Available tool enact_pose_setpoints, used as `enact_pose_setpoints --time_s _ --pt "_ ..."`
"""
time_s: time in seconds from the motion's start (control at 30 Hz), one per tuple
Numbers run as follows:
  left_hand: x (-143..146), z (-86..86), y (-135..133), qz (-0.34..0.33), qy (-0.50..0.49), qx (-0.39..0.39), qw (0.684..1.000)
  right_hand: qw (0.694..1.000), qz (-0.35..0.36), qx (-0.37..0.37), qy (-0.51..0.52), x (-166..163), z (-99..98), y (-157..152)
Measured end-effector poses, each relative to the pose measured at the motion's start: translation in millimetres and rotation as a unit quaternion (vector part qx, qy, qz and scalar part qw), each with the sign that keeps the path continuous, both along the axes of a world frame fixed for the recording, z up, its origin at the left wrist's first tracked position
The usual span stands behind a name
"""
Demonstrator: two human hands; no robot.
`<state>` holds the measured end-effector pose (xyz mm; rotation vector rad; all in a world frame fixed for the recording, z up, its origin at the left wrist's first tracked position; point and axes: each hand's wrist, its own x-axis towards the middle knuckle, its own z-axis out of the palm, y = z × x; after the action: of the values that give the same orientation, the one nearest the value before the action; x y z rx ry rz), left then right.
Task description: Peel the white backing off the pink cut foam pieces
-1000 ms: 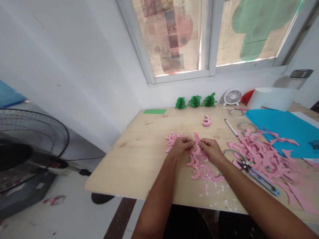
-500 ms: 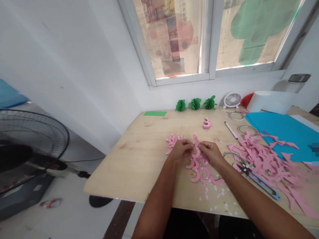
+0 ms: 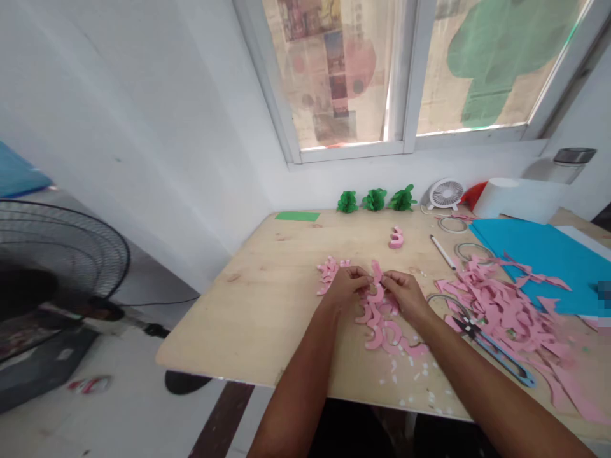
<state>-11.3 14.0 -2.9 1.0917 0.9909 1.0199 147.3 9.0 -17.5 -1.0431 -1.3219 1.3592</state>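
Between my two hands is a curved pink foam piece [image 3: 376, 272], pinched at the fingertips. My left hand [image 3: 350, 284] is closed on its left side. My right hand [image 3: 401, 289] grips it from the right, thumb and fingers together. Just below lie several loose C-shaped pink pieces [image 3: 375, 336], some overlapping, with small white paper bits [image 3: 408, 381] scattered nearer the table's front edge. Left of my left hand sits a small pile of pink pieces [image 3: 329, 270]. A short stack of pink curved pieces [image 3: 396, 237] lies farther back.
Pink scraps [image 3: 510, 305] cover the right side, with blue-handled pliers [image 3: 501, 356] and wire coils [image 3: 475, 250] among them. Behind stand green paper shapes [image 3: 373, 200], a small white fan [image 3: 445, 194] and blue sheets [image 3: 548, 261]. A large floor fan [image 3: 62, 254] is at left.
My hands stay almost in the same place, still pinching the pink piece. The view has shifted very slightly.
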Motion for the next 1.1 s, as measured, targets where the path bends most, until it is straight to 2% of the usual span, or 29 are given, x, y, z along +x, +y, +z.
enact_pose_setpoints --time_s 0.37,0.67,0.93,1.1 --pt "0.9 1.7 -0.2 0.01 0.024 0.018 1.0 1.0 -0.001 -0.007 0.014 -0.7 -1.2 0.5" --pt "3.5 4.1 -0.9 0.029 0.02 0.013 0.999 0.998 -0.035 0.037 -0.04 0.4 8.2 -1.3" --pt "4.9 3.5 -1.4 0.022 0.037 0.012 0.999 0.996 -0.053 0.045 -0.063 0.3 -0.9 3.1" --pt "2.0 -1.1 1.5 0.01 0.04 0.01 0.999 0.998 -0.032 0.037 -0.033 0.5 -3.1 4.1"
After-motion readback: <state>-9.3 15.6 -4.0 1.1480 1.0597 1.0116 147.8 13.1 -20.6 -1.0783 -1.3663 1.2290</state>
